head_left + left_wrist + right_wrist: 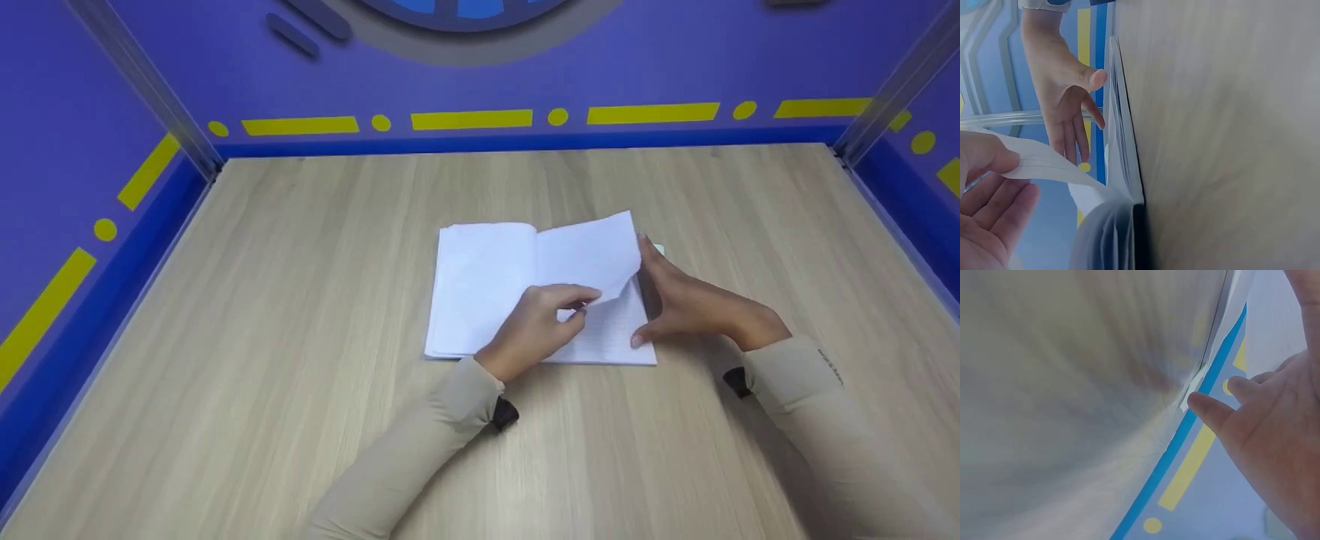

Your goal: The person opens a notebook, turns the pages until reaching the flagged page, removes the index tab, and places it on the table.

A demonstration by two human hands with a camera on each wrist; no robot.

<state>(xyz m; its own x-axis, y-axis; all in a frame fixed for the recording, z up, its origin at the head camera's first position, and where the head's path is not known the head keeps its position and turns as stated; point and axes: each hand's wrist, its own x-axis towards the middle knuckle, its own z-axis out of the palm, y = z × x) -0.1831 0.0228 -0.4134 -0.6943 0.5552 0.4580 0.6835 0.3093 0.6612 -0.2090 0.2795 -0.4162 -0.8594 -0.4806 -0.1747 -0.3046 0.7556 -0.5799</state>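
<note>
An open notebook [480, 292] with white pages lies on the table, its right-hand pages faintly lined. My left hand [536, 326] pinches the lower edge of one lifted page [589, 251] between thumb and fingers. In the left wrist view that page [1044, 163] bends up from the spine, held by the left thumb [994, 157]. At the notebook's right edge is my right hand [694, 304], thumb and fingers spread apart around that side. The right wrist view shows the right hand [1275, 427] with fingers extended, pinching nothing.
A small pale tab [659, 248] sticks out past the notebook's upper right side, also visible as a pale strip [1193, 388] in the right wrist view. The wood-grain table [262, 300] is bordered by purple-blue walls [480, 82] with yellow markings.
</note>
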